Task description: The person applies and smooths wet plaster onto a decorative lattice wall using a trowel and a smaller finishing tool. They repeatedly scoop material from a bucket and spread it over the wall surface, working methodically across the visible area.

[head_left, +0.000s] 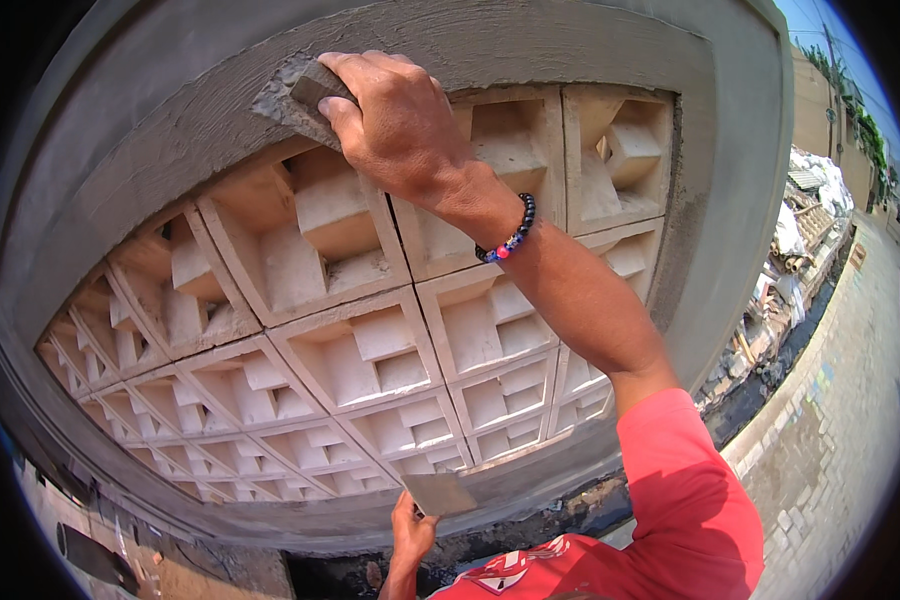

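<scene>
My right hand [400, 120] is raised to the top of the wall opening. Its fingers wrap round the block handle of a mortar-caked plastering float [288, 98], which lies against the grey mortar band [530, 50] above the blocks. Trowel strokes streak that band. Low at the bottom middle, my left hand [410, 532] grips the edge of a flat, rectangular grey-brown board [440, 494]. This board is in front of the lowest row of blocks; whether it touches them I cannot tell. Cream ventilation blocks [355, 350] with stepped recesses fill the opening below my right hand.
A smooth grey frame [745, 180] borders the opening. Debris and white sacks [795, 230] are heaped at the right, beside a dark ditch [760, 385] and a paved lane [820, 450]. At lower left lies a dark cylindrical object [95, 555].
</scene>
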